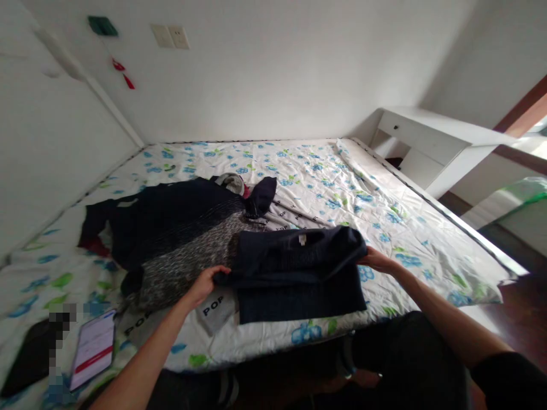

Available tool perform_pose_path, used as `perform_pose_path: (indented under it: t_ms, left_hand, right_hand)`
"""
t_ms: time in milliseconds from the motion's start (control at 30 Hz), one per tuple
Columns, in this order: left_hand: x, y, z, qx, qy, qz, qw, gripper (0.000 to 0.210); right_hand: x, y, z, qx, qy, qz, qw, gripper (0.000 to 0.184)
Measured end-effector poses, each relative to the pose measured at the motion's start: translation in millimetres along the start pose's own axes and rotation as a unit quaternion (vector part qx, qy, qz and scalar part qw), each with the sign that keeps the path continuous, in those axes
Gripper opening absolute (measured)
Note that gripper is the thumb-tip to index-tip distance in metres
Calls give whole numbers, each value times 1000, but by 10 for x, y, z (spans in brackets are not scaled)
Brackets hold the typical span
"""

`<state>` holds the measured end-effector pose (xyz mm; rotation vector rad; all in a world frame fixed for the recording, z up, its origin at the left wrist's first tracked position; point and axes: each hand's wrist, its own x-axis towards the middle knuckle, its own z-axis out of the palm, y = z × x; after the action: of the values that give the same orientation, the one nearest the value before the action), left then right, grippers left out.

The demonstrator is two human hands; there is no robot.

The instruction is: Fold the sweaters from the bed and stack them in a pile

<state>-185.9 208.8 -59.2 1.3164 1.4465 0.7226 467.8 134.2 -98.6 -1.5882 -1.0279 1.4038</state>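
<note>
A lit phone on the flowered bedsheet, some dark clothes spread behind, your left hand pinches the navy garment near the bedsheet's front edge, your right hand holds its right side, a white desk beyond.

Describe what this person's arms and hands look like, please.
The left hand and right hand wear no gloves, and no watch shows. Both forearms look bare, with a black sleeve above the right one.
</note>
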Motion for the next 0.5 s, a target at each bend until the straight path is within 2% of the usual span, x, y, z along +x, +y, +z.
perform_pose_path:
  t_ms: [67, 100, 167, 267, 333, 400, 433, 500]
  left_hand:
    - [-109, -136, 67, 40, -56, -6, 998, 29]
    - [-129, -154, 104, 42, -57, -2, 998, 33]
    - [-138, -145, 189, 26, -13, 12, 1000, 42]
    - [-148, -148, 324, 22, 77, 3, 997, 58]
    - [-177, -171, 388, 45, 115, -19, 992, 70]
    - [-235, -169, 433, 97, 140, -23, 985, 74]
    - [-281, -151, 459, 136, 152, -3, 979, 72]
    - [-416, -88, 558, 216, 169, 80, 958, 64]
  right_hand:
    - [-112, 116, 61, -46, -55, 53, 996, 43]
    - [-146, 112, 55, -58, -68, 66, 994, 38]
    - [-192, 34, -13, -58, -90, 75, 991, 34]
    - [-234, -111, -117, -33, -138, 87, 986, 44]
    - [-243, -182, -98, -43, -121, 80, 988, 49]
    - [-244, -245, -10, -72, -71, 52, 994, 50]
    - [-249, -278, 40, -88, -52, 33, 994, 48]
    - [-294, -345, 106, -117, -38, -10, 992, 41]
